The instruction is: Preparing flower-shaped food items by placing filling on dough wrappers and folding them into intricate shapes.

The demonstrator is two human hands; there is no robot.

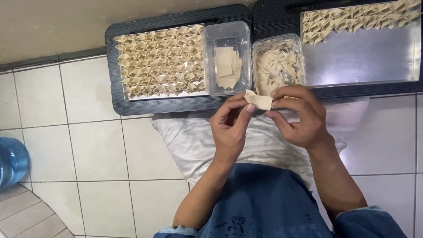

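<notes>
Both hands pinch one folded pale dumpling wrapper (259, 101) in front of me. My left hand (231, 125) grips its left end with thumb and fingers. My right hand (299, 115) holds its right end. Just beyond them stands a clear tub of flat square wrappers (228, 66) and a clear tub of pale filling (276, 64) with a spoon in it. The left steel tray (132, 94) is packed with several folded dumplings (158, 61). The right steel tray (365, 57) carries rows of folded dumplings (352, 20) only along its far edge.
Both trays rest on black ribbed bases (115, 103) on a white tiled floor (88, 145). A white cloth (189, 141) lies over my lap. A blue water bottle (11, 162) stands at the left edge, with a round tiled step (26, 216) below it.
</notes>
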